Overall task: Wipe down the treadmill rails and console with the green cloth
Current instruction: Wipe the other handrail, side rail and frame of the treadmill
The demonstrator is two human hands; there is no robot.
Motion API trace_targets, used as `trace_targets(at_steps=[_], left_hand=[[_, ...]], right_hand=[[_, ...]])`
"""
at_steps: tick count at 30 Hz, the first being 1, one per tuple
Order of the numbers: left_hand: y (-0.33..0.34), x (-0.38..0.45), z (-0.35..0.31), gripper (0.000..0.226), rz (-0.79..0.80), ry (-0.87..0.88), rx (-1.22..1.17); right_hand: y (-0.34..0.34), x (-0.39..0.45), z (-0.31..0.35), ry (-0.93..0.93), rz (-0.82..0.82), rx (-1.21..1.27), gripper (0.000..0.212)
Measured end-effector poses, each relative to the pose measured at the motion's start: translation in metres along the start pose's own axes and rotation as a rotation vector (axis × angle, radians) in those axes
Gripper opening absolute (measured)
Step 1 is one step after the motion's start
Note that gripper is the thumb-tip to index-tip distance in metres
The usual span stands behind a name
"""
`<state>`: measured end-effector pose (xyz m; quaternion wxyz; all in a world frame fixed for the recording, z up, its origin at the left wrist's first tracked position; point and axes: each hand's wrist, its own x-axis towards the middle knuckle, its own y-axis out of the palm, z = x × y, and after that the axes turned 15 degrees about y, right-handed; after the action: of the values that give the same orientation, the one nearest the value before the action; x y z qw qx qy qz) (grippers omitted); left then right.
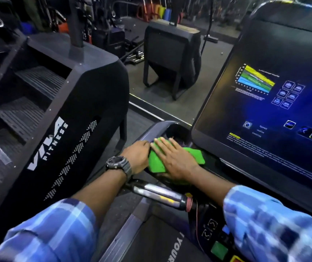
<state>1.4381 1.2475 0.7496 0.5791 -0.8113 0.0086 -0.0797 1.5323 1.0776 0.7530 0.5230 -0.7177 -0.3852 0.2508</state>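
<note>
From the head camera, the person is leaning over the left side of a treadmill in a dim gym. The green cloth [158,161] is lying folded on the dark console ledge [213,159], just below the lower left corner of the touchscreen [276,114]. The right hand [174,157] is pressing flat on the cloth, fingers straight and spread, pointing up-left toward the curved grey rail [151,131]. The left hand [137,153] is lying just beside it on the left, touching the cloth's left edge and resting where the rail meets the ledge; its fingertips are hidden behind the right hand, so I cannot tell whether they are pinching the cloth or only touching it. A dark wristwatch [118,164] is sitting on the left wrist, and both forearms are coming out of blue checked sleeves [276,224].

The screen is glowing blue, showing a banded yellow, green and blue chart, a cluster of icons and blurred lines of text. Below the hands, a shiny chrome handlebar grip [160,193] is running across, with arrow buttons and a green button [219,249] on the panel beneath it.

To the left, a black stair-climbing machine [62,118] lettered FITNESS is standing close by. Beyond it, the grey gym floor [132,80] is carrying another black machine [172,53], with dim racks and coloured equipment along the far wall.
</note>
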Motion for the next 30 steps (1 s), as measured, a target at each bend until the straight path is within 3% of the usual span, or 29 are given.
trace_targets(at_steps=[2,5,7,8,10,12,13,14,17,18,20,22,25,27,30], left_hand=[[-0.001,0.001,0.003,0.024,0.020,0.009,0.071],[0.000,-0.002,0.005,0.028,0.018,0.025,0.114],[-0.002,0.001,0.008,0.027,-0.001,0.027,0.130],[-0.003,0.003,0.010,0.026,-0.011,0.032,0.127],[-0.003,0.005,0.014,0.021,-0.024,0.048,0.114],[-0.006,0.007,0.018,0.017,-0.041,0.050,0.103],[-0.007,0.007,0.019,0.017,-0.049,0.043,0.102],[-0.008,0.009,0.021,0.017,-0.051,0.045,0.105],[-0.013,0.015,0.024,0.016,-0.052,0.101,0.112],[-0.015,0.019,0.026,0.015,-0.057,0.114,0.112],[-0.015,0.025,0.030,0.017,-0.064,0.127,0.084],[-0.011,0.029,0.034,0.020,-0.099,0.133,0.038],[-0.009,0.034,0.037,0.023,-0.170,0.094,-0.033],[-0.012,0.039,0.040,0.024,-0.190,0.018,-0.074],[-0.015,0.042,0.044,0.028,-0.177,0.028,-0.030]], right_hand=[[0.012,0.002,-0.009,-0.204,0.061,-0.096,0.091],[0.013,-0.012,-0.035,-0.655,0.164,-0.112,0.064],[0.006,-0.011,-0.049,-0.713,0.212,-0.104,0.056],[0.004,-0.006,-0.049,-0.652,0.152,-0.098,0.055],[0.005,0.003,-0.024,-0.343,-0.018,-0.066,0.054],[0.011,0.016,0.010,0.021,-0.075,0.043,0.058],[0.012,0.019,0.025,0.117,-0.067,0.078,0.064],[0.016,0.017,0.032,0.096,-0.042,0.062,0.069],[0.023,-0.011,0.001,-0.375,0.012,-0.010,0.056],[0.021,-0.020,-0.013,-0.433,0.043,-0.022,0.053],[0.019,-0.025,-0.025,-0.231,0.011,0.012,0.058],[0.010,-0.005,-0.003,0.194,0.001,0.163,0.064],[-0.009,0.049,0.044,0.646,0.015,0.495,0.044],[-0.017,0.059,0.042,0.709,0.052,0.547,0.037],[-0.019,0.018,0.025,0.572,0.171,0.339,0.040]])
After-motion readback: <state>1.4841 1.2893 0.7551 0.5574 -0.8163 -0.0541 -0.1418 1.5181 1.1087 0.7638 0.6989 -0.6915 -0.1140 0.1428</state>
